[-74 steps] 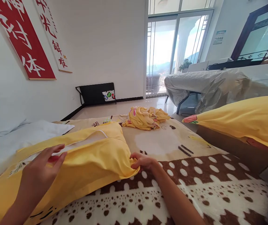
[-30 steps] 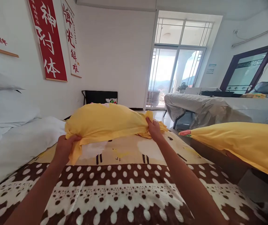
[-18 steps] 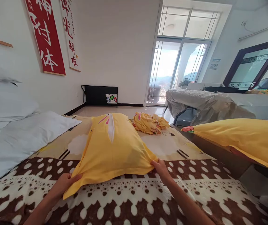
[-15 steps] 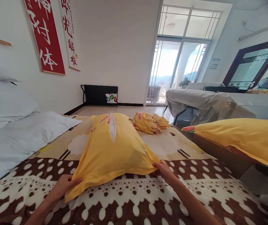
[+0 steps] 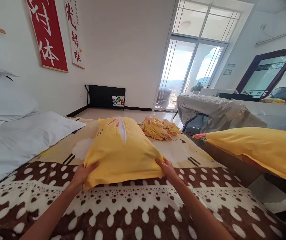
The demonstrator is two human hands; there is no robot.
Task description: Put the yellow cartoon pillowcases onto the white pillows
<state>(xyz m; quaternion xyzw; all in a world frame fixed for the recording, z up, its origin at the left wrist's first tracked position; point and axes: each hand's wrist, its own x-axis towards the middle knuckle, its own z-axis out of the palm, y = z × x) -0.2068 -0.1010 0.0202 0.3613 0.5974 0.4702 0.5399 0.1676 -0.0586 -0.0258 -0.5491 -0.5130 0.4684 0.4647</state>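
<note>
A pillow in a yellow pillowcase (image 5: pixel 123 153) lies in front of me, with a slit at its far end where white shows and pink marks beside it. My left hand (image 5: pixel 84 173) grips its near left edge, thumb on top and the other fingers underneath or out of sight. At the near right edge my right hand (image 5: pixel 166 168) is closed on the fabric. Beneath the pillow spreads a brown and white patterned blanket (image 5: pixel 133 210). Crumpled yellow cloth (image 5: pixel 159 128) rests just beyond the pillow's right side.
White pillows (image 5: pixel 30 140) are piled at the left. Another yellow pillow (image 5: pixel 260 146) lies off the blanket's right side. Farther back stand a plastic-covered table (image 5: pixel 208 106) and a black folded panel (image 5: pixel 103 96) against the wall.
Both hands have moved farther from me along the pillow's sides, the left one also rightward. The pillow's near edge has shifted away, and its left corner has drawn inward.
</note>
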